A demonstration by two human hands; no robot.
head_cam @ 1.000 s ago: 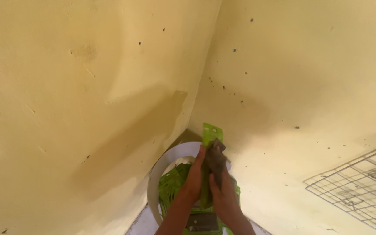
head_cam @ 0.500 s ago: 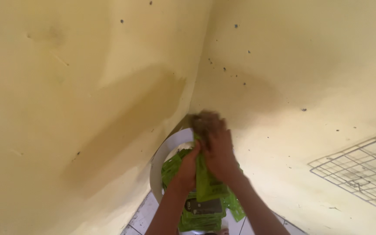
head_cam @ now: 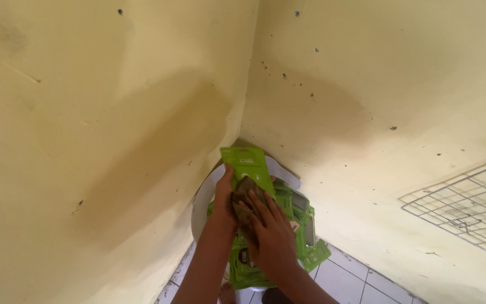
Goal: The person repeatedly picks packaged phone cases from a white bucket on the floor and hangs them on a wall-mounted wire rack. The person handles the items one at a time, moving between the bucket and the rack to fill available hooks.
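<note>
Two stained yellow walls (head_cam: 102, 129) meet in a corner — white tiled floor (head_cam: 361, 281), wire grid (head_cam: 468, 208) at right.
</note>
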